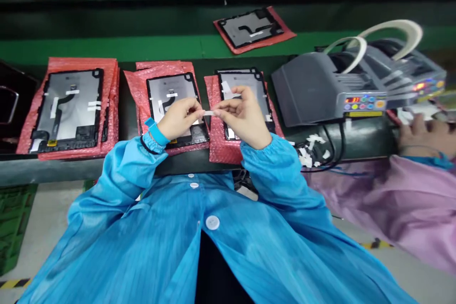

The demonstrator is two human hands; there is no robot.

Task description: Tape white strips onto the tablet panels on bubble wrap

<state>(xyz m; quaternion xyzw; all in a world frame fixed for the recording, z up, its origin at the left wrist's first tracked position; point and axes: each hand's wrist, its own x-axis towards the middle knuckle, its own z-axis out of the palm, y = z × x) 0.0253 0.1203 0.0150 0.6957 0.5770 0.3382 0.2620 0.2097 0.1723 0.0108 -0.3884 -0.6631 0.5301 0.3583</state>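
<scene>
A short strip of white tape point(209, 113) is stretched between my two hands. My left hand point(181, 116), with a blue band at the wrist, pinches one end. My right hand point(242, 115) pinches the other end between thumb and index finger, its remaining fingers curled loosely. Below them, a tablet screen panel point(171, 84) lies on red bubble-wrap bags point(132, 86). Partly hidden behind my right hand is another screen panel point(261, 99) on red wrap. A white tape piece point(226, 87) shows by my right fingertips; I cannot tell whether they touch it.
At left, a screen panel point(80, 126) rests on stacked red bags. Two grey tape dispensers point(309, 90) stand at right, near cables and white scraps point(309, 154). A co-worker's hand point(427, 135) is at far right. Another panel point(249, 28) lies on the back ledge.
</scene>
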